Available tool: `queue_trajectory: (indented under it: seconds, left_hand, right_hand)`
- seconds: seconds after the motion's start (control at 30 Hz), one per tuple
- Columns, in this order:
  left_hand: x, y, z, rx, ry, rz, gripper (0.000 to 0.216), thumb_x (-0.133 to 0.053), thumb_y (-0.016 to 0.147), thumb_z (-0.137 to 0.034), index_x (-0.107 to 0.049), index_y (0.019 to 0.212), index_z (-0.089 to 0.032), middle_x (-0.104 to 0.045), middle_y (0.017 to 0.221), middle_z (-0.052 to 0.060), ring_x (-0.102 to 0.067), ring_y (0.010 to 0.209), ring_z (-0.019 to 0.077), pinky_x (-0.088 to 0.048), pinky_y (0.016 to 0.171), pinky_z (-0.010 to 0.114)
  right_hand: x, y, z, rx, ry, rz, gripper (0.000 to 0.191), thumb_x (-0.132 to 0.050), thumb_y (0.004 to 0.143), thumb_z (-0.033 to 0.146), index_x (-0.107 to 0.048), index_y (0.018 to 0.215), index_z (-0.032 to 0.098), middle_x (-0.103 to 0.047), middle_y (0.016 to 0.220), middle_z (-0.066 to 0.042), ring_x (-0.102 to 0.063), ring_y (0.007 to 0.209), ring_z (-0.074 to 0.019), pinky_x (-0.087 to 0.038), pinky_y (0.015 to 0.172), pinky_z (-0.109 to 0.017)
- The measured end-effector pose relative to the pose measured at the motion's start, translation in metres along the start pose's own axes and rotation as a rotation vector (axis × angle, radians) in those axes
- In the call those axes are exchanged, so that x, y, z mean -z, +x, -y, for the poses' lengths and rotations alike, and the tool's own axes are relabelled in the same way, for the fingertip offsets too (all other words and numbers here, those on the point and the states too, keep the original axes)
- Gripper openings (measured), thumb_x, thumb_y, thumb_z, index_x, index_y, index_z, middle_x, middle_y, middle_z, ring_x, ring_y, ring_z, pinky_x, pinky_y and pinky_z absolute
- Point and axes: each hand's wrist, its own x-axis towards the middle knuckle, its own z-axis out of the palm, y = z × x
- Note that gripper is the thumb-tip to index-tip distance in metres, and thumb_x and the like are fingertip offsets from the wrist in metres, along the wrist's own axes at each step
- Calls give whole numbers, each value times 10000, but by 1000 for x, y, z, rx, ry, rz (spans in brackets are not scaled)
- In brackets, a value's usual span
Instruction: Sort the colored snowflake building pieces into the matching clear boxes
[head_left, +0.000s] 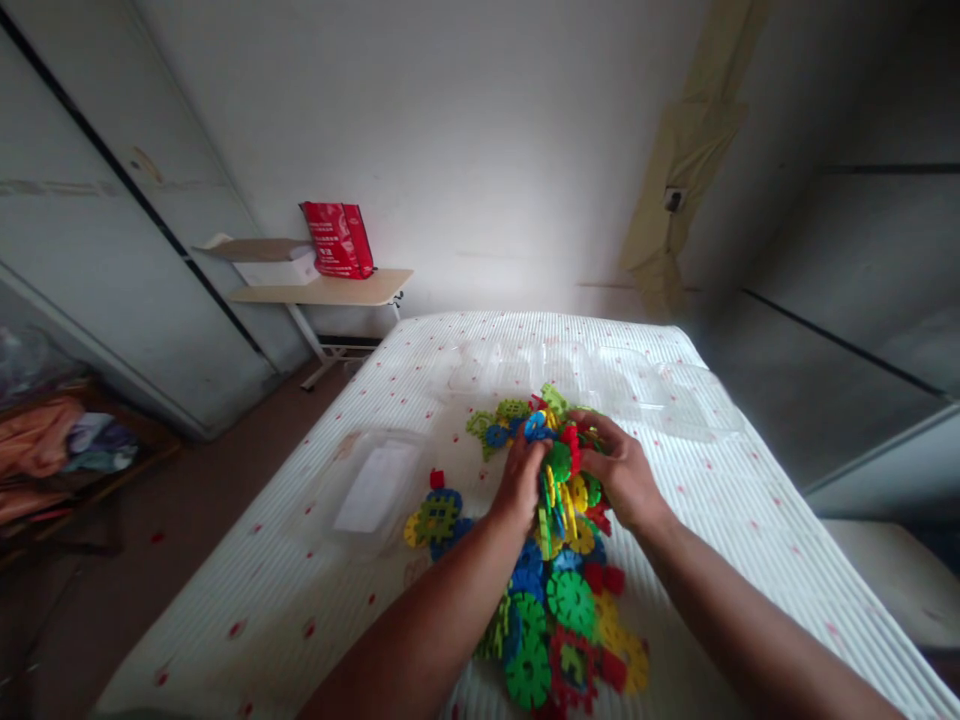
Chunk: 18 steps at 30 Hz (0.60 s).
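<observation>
**Toy discs point(559, 630) on the bed point(285, 600), a joined clump point(564, 475) held between both hands**

The bed fills most of the view, covered in a white ribbed sheet with small red marks. The slotted discs, in green, yellow, blue and red, lie in a loose run down its middle towards the person. The clump stands on edge at the far end of that run. The left hand point(519, 480) closes on it from one side and the right hand point(624, 475) from the other, fingers curled onto the pieces.

This work probably goes best with one hand bracing the clump low, near the sheet, while the other lines a disc's slot squarely with its neighbour's before pushing. Pushing at an angle would likely twist the thin discs or pop earlier joints. The soft bedding gives little support, so the squeeze should run hand against hand, not downward.

A smaller linked group point(437, 517) sits just left of the left wrist, with a single red piece point(436, 479) beside it.

Some things are hard to make out:
- The fingertips are buried among the discs, so I cannot tell which piece each one presses.
- It is unclear which discs in the near run are joined and which lie loose, and the frame's lower edge cuts that run off.
- A clear box point(375, 485) to the left and clear trays point(660, 395) behind the clump barely show against the sheet, and their contents are uncertain.
</observation>
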Motion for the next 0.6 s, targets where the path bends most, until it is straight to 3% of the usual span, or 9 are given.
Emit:
queue_trajectory:
  seconds: [0.2, 0.47, 0.6]
  left_hand:
    - [-10, -1, -9, -3, -142, 37, 415, -604, 628, -262, -552, 1034, -201, -656, 801, -13, -649, 726, 167, -502, 676, 274]
    - [-7, 0, -37, -132, -18, 18, 469, -647, 683, -322, -539, 1129, -223, -674, 895, 8, -647, 805, 177, -502, 754, 297]
    - [-2, 7, -33, -185, 72, -69, 349, -690, 715, -379, -592, 1002, -207, -666, 863, 4, -630, 807, 158, -478, 785, 281]
  right_hand:
    - [5, 16, 24, 34, -184, 69, 421, -626, 576, 239, -636, 992, 174, -670, 1001, -61, -631, 814, -192, -504, 676, -311]
    - [-5, 22, 47, 82, -173, 66, 401, -625, 571, 234, -645, 966, 168, -661, 936, -54, -584, 670, -135, -469, 577, -272]
    - [-6, 24, 53, 50, -144, 48, 426, -647, 565, 255, -639, 979, 154, -653, 798, -25, -542, 575, -110, -436, 518, -255]
